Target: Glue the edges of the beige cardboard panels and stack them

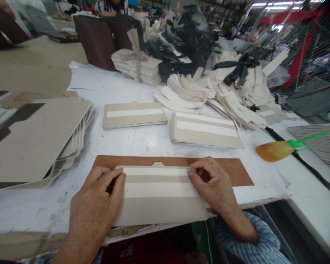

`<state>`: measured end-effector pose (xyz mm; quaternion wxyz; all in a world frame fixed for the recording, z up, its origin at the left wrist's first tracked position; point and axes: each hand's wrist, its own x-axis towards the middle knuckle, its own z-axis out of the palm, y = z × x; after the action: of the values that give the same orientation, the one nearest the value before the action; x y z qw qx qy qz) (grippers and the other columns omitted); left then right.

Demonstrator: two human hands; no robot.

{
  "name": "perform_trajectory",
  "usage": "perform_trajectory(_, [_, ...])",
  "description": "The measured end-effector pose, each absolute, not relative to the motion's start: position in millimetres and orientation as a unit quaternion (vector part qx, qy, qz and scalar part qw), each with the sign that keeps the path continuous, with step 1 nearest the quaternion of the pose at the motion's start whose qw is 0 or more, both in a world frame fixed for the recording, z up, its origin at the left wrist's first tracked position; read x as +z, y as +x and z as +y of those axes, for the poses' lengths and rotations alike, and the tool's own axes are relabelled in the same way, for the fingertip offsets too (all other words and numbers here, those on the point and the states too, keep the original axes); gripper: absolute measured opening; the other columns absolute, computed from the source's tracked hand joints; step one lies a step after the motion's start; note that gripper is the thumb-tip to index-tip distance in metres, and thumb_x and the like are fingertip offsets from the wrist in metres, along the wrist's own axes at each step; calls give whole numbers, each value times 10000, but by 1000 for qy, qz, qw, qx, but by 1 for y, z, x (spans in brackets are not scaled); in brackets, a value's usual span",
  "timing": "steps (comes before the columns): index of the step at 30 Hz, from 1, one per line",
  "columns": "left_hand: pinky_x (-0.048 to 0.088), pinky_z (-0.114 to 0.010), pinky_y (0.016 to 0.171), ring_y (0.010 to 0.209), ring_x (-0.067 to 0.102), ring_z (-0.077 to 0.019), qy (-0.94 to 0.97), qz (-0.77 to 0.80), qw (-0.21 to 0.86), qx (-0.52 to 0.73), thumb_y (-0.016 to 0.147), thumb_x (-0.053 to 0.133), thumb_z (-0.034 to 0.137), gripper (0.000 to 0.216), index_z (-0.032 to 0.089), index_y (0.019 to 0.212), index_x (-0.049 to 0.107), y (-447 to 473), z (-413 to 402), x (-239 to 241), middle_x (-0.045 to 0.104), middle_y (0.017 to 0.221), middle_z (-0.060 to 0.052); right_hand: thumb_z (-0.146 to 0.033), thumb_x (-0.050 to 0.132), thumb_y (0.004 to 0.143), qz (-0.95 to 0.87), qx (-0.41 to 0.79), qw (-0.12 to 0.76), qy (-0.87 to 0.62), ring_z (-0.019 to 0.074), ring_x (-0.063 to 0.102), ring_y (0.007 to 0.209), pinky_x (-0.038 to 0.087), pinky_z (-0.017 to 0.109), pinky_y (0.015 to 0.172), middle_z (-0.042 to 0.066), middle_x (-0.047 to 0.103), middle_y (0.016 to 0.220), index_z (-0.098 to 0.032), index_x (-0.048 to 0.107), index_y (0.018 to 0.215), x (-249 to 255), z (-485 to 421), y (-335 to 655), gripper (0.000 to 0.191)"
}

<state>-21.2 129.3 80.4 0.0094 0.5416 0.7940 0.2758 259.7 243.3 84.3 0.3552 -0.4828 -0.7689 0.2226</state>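
Observation:
A beige panel (162,209) with two white strips across it lies before me, partly over a brown board (236,172) near the table's front edge. My left hand (96,205) pinches the panel's upper left corner between thumb and fingers. At the upper right corner, the thumb and index finger of my right hand (213,183) close on the end of the upper white strip (154,171). A small tab sticks up from the middle of the panel's top edge. Beyond the board are a stack of similar panels with two strips (206,137) and a smaller stack with one strip (134,115).
Large beige panels (44,135) are piled at the left. Loose white strips (184,91), a tied bundle (137,66) and brown bags (96,40) stand at the back. A yellowish bottle with a green nozzle (275,151) lies at the right.

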Motion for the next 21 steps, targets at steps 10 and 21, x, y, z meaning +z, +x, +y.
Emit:
perform_trajectory(10, [480, -325, 711, 824, 674, -186, 532, 796, 20, 289, 978, 543, 427, 304, 265, 986, 800, -21, 134, 82, 677, 911, 3, -247, 628, 873, -784, 234, 317, -479, 170, 576, 645, 468, 316, 656, 4, 650, 719, -242, 673, 739, 90, 247, 259, 141])
perform_trajectory(21, [540, -432, 965, 1042, 664, -269, 670, 641, -145, 345, 1028, 562, 254, 241, 129, 1163, 718, -6, 119, 92, 703, 1117, -116, -370, 688, 984, -676, 259, 497, -478, 195, 651, 867, 508, 328, 771, 31, 721, 948, -240, 745, 1000, 95, 231, 285, 142])
